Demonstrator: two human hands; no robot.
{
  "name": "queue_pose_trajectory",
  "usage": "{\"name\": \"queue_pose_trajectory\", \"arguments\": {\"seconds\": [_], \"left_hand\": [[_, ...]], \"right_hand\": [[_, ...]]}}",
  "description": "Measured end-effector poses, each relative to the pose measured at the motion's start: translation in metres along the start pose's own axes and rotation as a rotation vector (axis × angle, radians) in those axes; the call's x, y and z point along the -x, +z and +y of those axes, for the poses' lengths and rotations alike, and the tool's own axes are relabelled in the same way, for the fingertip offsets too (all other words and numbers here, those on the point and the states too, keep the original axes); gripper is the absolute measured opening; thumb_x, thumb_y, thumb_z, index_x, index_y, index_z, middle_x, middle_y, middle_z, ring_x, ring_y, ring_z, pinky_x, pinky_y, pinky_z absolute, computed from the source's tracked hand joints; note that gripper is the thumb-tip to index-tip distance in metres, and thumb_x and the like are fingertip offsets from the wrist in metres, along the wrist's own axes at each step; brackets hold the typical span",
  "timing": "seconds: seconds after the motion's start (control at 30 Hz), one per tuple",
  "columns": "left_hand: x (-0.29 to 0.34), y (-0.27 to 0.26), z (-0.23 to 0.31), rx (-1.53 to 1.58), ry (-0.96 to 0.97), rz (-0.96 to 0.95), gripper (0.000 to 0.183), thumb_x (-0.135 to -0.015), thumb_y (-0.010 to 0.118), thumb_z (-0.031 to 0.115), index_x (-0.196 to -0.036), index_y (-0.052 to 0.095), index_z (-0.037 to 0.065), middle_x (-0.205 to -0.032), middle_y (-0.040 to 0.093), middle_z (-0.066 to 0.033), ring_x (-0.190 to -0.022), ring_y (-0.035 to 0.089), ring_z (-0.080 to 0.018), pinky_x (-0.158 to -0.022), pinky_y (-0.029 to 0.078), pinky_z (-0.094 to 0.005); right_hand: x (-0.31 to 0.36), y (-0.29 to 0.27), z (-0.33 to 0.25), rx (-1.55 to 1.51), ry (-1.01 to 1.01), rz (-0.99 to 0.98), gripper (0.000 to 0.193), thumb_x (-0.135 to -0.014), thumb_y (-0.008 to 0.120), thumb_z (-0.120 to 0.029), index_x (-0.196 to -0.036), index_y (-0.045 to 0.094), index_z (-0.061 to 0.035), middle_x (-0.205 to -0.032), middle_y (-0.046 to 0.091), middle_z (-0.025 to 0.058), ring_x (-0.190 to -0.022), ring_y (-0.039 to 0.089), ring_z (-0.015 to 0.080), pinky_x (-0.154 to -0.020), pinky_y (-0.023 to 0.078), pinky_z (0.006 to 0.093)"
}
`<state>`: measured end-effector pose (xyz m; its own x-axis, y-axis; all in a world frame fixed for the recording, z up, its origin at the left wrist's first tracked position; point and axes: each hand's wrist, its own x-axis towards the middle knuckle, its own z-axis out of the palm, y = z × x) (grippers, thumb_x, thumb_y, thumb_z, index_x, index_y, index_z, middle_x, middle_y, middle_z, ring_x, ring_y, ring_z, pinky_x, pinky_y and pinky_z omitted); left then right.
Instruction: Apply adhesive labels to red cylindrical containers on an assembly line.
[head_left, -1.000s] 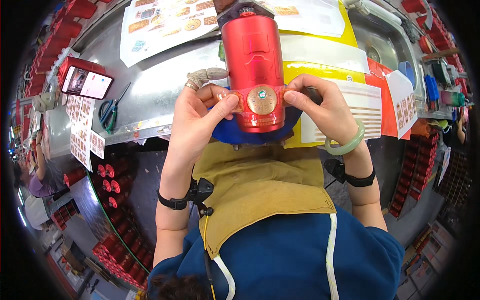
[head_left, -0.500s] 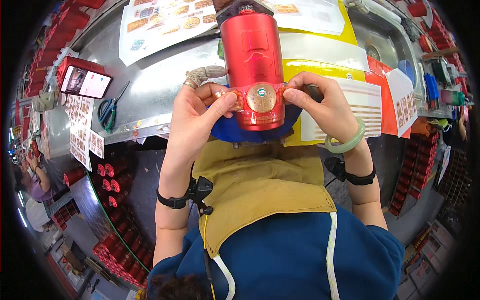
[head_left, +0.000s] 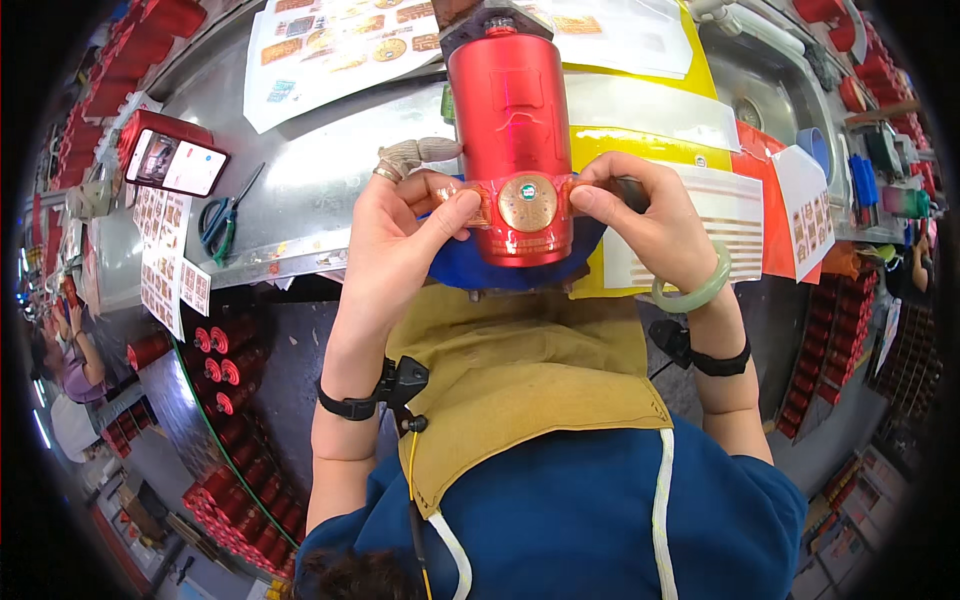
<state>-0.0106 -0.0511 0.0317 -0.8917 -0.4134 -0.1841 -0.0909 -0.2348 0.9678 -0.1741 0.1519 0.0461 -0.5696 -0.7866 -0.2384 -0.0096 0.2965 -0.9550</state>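
A glossy red bottle lies in front of me, its neck toward the far side and its base toward me. Across its lower part stretches a clear decal strip with a round gold emblem and a small green centre. My left hand pinches the strip's left end between thumb and finger; a beige finger cover sits on one finger. At the other end, my right hand, with a pale green bangle on its wrist, pinches the strip's right end. Blue material shows under the bottle's base.
Green-handled scissors and a phone lie on the metal bench to the left. Printed decal sheets spread at the back, and a striped sheet lies on yellow material at right. Below left stand several red bottles.
The bottle and bench sit slightly lower and farther right in view. Both hands keep their pinch on the decal strip against the bottle.
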Motion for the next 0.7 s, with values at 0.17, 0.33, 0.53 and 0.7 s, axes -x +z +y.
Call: {"name": "queue_pose_trajectory", "arguments": {"seconds": [0.17, 0.33, 0.53, 0.7], "left_hand": [[0.002, 0.005, 0.003, -0.048, 0.026, 0.052, 0.042, -0.097, 0.069, 0.006, -0.135, 0.053, 0.001, -0.100, 0.065, -0.0031, -0.086, 0.064, -0.0114, -0.074, 0.047, -0.0232], [0.003, 0.001, -0.011, -0.046, 0.076, 0.140, 0.045, -0.097, 0.068, 0.005, -0.139, 0.051, 0.001, -0.110, 0.060, -0.0050, -0.097, 0.062, -0.0101, -0.077, 0.049, -0.0243], [-0.001, -0.004, -0.032, -0.255, 0.230, 0.437, 0.042, -0.101, 0.056, 0.001, -0.142, 0.046, -0.002, -0.129, 0.057, -0.0136, -0.104, 0.061, -0.0151, -0.091, 0.056, -0.0301], [0.020, 0.007, -0.059, -0.546, 0.657, 0.326, 0.063, -0.108, 0.044, 0.044, -0.155, 0.040, 0.003, -0.165, 0.024, -0.0276, -0.149, 0.032, -0.0389, -0.121, 0.023, -0.0482]], "right_hand": [[0.000, -0.001, 0.001, 0.045, -0.003, 0.024, 0.022, -0.093, 0.074, -0.018, -0.102, 0.070, 0.0016, -0.088, 0.072, 0.0040, -0.080, 0.062, 0.0074, -0.073, 0.051, 0.0250], [-0.001, -0.011, 0.004, 0.457, -0.215, 0.244, 0.032, -0.084, 0.082, -0.017, -0.109, 0.069, -0.0015, -0.088, 0.067, 0.0045, -0.070, 0.055, 0.0117, -0.066, 0.046, 0.0260], [0.012, 0.009, -0.010, 0.543, -0.395, 0.166, 0.109, -0.056, 0.098, -0.033, -0.147, 0.047, -0.0020, -0.125, 0.058, 0.0164, -0.096, 0.061, 0.0295, -0.079, 0.052, 0.0369], [0.010, 0.042, -0.002, 0.654, -0.413, 0.279, 0.118, -0.057, 0.098, -0.030, -0.152, 0.037, 0.0041, -0.135, 0.055, 0.0234, -0.113, 0.059, 0.0390, -0.091, 0.052, 0.0418]]}}
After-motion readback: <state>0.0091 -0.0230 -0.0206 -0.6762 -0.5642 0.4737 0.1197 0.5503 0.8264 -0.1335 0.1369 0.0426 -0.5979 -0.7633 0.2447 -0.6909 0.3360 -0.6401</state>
